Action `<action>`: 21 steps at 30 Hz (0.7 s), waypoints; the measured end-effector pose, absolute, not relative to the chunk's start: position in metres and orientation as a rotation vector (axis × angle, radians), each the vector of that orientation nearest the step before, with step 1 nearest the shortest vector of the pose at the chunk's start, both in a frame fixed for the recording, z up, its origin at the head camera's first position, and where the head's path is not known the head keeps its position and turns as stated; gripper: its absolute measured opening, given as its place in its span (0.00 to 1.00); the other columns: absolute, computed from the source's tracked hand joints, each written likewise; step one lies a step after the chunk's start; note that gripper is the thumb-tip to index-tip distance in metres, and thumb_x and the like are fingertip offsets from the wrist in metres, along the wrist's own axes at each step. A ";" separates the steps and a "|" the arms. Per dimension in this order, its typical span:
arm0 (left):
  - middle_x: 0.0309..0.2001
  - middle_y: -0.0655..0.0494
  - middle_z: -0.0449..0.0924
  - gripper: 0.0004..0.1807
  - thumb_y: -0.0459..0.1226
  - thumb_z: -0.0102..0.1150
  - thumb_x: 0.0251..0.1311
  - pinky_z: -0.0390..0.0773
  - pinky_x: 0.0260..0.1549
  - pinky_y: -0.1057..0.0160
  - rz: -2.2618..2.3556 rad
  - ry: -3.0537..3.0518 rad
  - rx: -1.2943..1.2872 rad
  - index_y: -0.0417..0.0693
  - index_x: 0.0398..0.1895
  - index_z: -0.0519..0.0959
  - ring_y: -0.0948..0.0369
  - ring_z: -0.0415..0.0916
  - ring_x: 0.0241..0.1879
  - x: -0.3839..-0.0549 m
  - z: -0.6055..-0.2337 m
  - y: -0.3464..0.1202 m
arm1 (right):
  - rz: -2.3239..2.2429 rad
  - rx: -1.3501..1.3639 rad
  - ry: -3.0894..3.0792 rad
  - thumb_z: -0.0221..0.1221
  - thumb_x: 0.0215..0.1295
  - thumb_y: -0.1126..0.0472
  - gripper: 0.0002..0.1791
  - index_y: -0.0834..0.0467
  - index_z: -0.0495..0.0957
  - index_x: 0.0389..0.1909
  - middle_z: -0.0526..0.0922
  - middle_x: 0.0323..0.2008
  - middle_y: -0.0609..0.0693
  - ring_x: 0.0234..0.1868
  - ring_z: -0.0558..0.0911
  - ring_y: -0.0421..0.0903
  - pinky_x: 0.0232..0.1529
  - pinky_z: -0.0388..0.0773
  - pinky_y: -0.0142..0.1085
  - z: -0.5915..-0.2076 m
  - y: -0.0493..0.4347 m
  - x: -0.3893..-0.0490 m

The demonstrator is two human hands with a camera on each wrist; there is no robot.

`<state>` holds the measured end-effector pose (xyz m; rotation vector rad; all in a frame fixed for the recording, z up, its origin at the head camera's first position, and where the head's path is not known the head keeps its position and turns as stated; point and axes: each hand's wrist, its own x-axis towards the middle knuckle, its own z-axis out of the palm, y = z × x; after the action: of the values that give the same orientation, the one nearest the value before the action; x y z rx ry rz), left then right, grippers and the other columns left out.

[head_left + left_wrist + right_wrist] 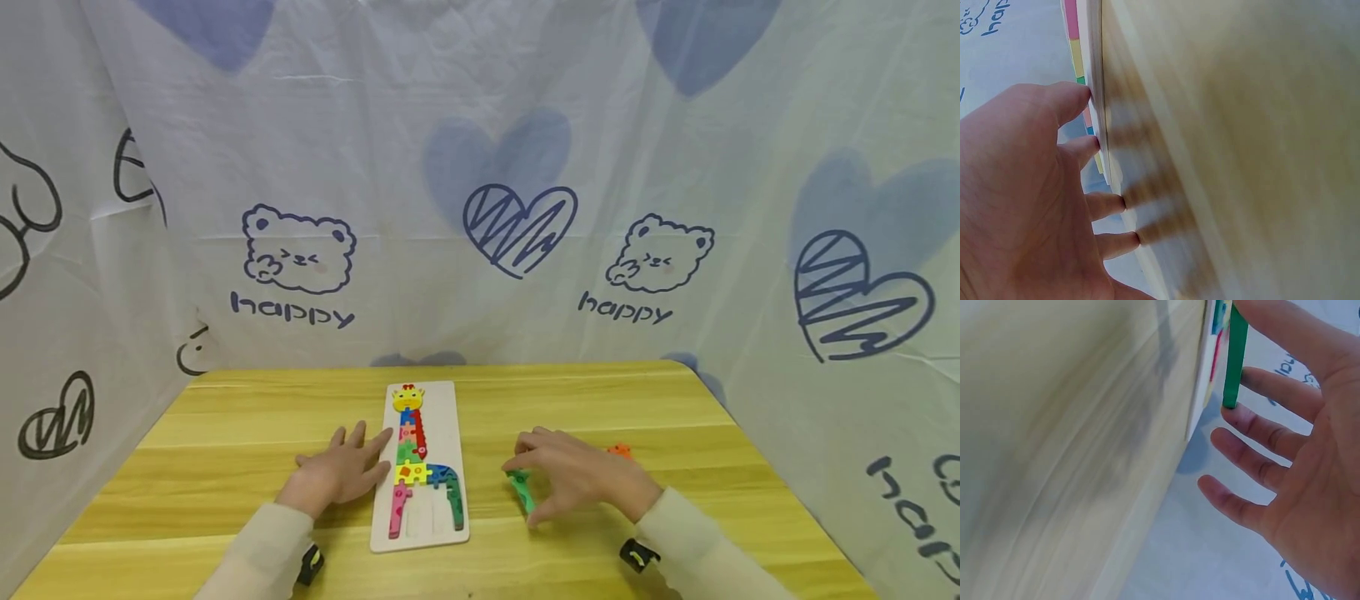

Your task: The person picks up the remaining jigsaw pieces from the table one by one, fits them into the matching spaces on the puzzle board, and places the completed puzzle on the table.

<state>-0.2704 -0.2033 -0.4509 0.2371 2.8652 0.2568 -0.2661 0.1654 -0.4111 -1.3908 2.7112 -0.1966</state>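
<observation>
A giraffe puzzle board (442, 425) lies on the table, its pale base bearing a yellow head, a neck of several coloured pieces, a pink leg and a dark green leg. Between those legs, pale leg-shaped outlines show. My left hand (337, 473) is at the board's left side with fingers spread; its thumb and index fingertip (1090, 142) meet the board's edge in the left wrist view. To the right of the board, my right hand (577, 473) pinches a green puzzle piece (522, 490) between thumb and fingertips, holding it above the table.
An orange puzzle piece (620, 451) lies on the table beyond my right wrist, partly hidden by it. The wood-grain table (262, 408) ends at a white curtain (405, 167) printed with hearts and bears, which hangs behind and at both sides.
</observation>
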 end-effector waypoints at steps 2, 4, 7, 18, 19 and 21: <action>0.82 0.36 0.49 0.35 0.57 0.44 0.77 0.51 0.53 0.07 0.261 2.863 0.237 0.62 0.83 0.55 0.27 0.46 0.79 -0.270 -0.450 -0.203 | -0.192 -1.377 2.721 0.75 0.51 0.35 0.40 0.49 0.81 0.64 0.79 0.50 0.44 0.45 0.70 0.37 0.44 0.71 0.30 -0.410 0.159 -0.266; 0.82 0.36 0.49 0.35 0.57 0.44 0.77 0.51 0.53 0.07 0.263 2.861 0.239 0.62 0.83 0.55 0.27 0.46 0.79 -0.270 -0.449 -0.203 | -0.188 -1.378 2.729 0.75 0.51 0.35 0.40 0.48 0.81 0.64 0.79 0.50 0.44 0.45 0.70 0.37 0.44 0.71 0.30 -0.409 0.152 -0.266; 0.82 0.36 0.48 0.35 0.57 0.44 0.77 0.51 0.53 0.07 0.264 2.859 0.242 0.62 0.83 0.55 0.27 0.46 0.79 -0.270 -0.448 -0.203 | -0.179 -1.396 2.734 0.75 0.52 0.35 0.40 0.48 0.81 0.64 0.79 0.50 0.43 0.45 0.70 0.37 0.44 0.70 0.29 -0.406 0.143 -0.265; 0.82 0.36 0.48 0.35 0.57 0.44 0.77 0.52 0.53 0.07 0.256 2.855 0.244 0.62 0.83 0.55 0.27 0.46 0.78 -0.268 -0.445 -0.203 | -0.137 -1.457 2.733 0.73 0.52 0.33 0.40 0.46 0.81 0.65 0.79 0.49 0.44 0.43 0.69 0.37 0.42 0.68 0.27 -0.402 0.112 -0.263; 0.82 0.36 0.48 0.35 0.57 0.44 0.77 0.52 0.53 0.07 0.257 2.854 0.244 0.62 0.83 0.55 0.27 0.46 0.78 -0.268 -0.445 -0.203 | -0.130 -1.458 2.733 0.73 0.52 0.33 0.40 0.46 0.81 0.65 0.79 0.49 0.44 0.43 0.69 0.37 0.42 0.68 0.26 -0.403 0.109 -0.263; 0.82 0.36 0.48 0.35 0.57 0.44 0.77 0.52 0.53 0.07 0.261 2.851 0.244 0.62 0.83 0.55 0.27 0.46 0.78 -0.268 -0.446 -0.203 | -0.123 -1.456 2.728 0.73 0.52 0.32 0.40 0.45 0.81 0.65 0.79 0.50 0.44 0.43 0.69 0.36 0.43 0.68 0.26 -0.405 0.105 -0.263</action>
<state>-0.2683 -0.2026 -0.4456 0.2442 2.8514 0.2609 -0.2627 0.1049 -0.4049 -1.4562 2.7282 -0.1233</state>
